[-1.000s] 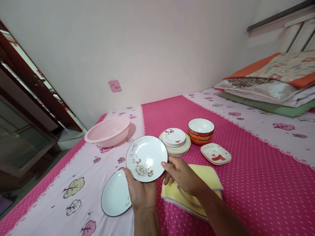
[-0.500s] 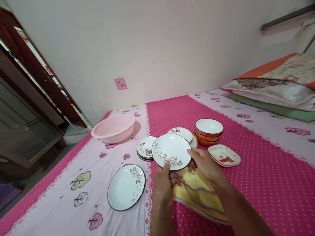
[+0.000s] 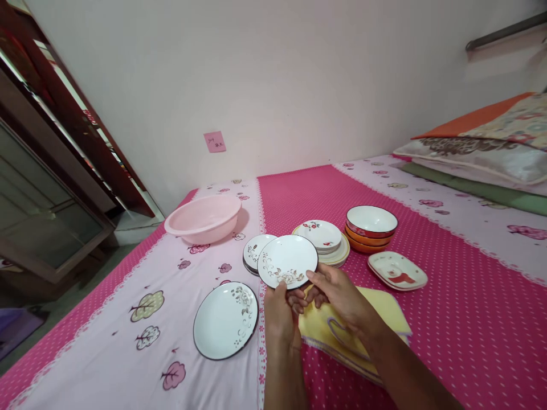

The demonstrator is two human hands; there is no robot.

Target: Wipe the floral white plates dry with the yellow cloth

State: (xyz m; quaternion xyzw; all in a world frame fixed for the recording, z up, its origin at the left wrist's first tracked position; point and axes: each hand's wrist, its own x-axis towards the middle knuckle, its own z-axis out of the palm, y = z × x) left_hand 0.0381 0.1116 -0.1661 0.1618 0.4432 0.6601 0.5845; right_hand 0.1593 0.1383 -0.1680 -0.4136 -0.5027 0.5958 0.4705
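I hold a white plate with a dark rim and a brown flower pattern (image 3: 287,261) in both hands above the bed. My left hand (image 3: 280,315) grips its near edge, thumb on top. My right hand (image 3: 337,293) pinches the near right edge. The plate hangs over a small stack of similar flower plates (image 3: 253,251). A larger matching plate (image 3: 225,319) lies flat to the left of my left hand. A folded yellow cloth (image 3: 363,336) lies under my right wrist.
A pink plastic basin (image 3: 203,217) sits at the far left. A stack of white and yellow plates (image 3: 323,239), stacked orange bowls (image 3: 371,226) and a rectangular dish (image 3: 397,271) stand beyond my hands. Folded bedding (image 3: 482,154) lies at the far right. The bed's left edge drops to the floor.
The plate has tipped from facing me to nearly flat and moved down and away, over the small stack. My view has shifted left, and the small stack has come into sight.
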